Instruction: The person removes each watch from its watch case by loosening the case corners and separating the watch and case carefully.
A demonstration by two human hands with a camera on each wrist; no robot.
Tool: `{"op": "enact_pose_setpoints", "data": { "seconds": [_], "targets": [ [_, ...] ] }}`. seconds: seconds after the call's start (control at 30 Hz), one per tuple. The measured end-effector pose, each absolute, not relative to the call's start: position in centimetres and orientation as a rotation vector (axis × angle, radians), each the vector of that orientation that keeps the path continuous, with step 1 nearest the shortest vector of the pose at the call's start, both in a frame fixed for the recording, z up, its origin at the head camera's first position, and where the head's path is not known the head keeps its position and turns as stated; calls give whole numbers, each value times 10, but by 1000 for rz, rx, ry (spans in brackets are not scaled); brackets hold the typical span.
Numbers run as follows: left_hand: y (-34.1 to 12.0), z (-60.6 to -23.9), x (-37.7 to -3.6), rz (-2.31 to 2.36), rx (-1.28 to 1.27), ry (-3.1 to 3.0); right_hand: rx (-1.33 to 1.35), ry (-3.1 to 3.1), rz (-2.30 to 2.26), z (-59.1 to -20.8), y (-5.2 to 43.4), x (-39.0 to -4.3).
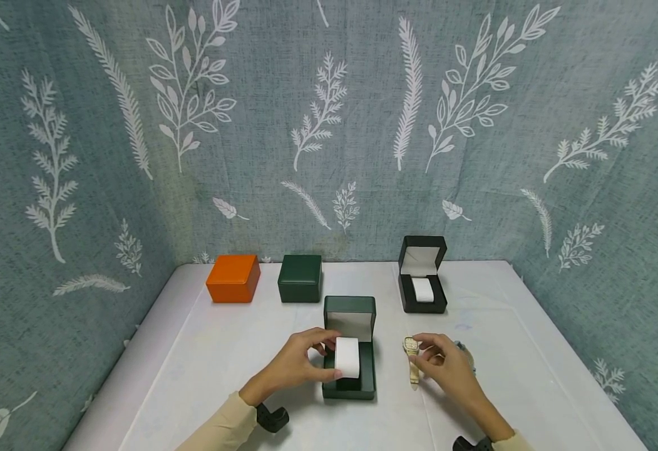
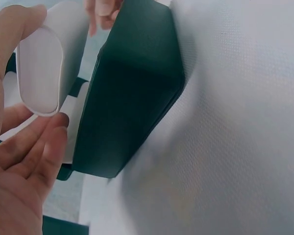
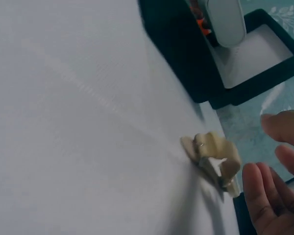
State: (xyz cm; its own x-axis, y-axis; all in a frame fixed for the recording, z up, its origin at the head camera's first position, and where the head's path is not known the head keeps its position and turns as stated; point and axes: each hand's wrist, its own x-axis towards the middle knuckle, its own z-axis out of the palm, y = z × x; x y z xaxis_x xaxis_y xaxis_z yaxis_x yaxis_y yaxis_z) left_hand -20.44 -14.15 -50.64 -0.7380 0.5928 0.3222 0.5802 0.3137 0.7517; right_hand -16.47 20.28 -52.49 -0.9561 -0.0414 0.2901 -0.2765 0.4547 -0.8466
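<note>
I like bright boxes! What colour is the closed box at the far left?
Orange, best seen in the head view.

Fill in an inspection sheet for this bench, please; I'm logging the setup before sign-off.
Surface: white table, bare areas look clean.
Job's things: open green box with its white cushion; gold watch lying on the table.
Clutter: orange box and green box closed at the back; open black box holding a cushion.
Grips: left hand pinches the white cushion; right hand at the watch, contact unclear.
Cables: nothing seen.
Surroundings: grey-blue leaf-print cloth on the three sides in view.
</note>
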Motion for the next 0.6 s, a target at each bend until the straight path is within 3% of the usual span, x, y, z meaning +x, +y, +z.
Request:
{"op": "enact_pose_setpoints", "data": {
  "seconds": [0.6],
  "targets": [
    [-144,-501,-202,1469,1051,2529,529,-2483,1716,-518,178,-170]
  ]
}}
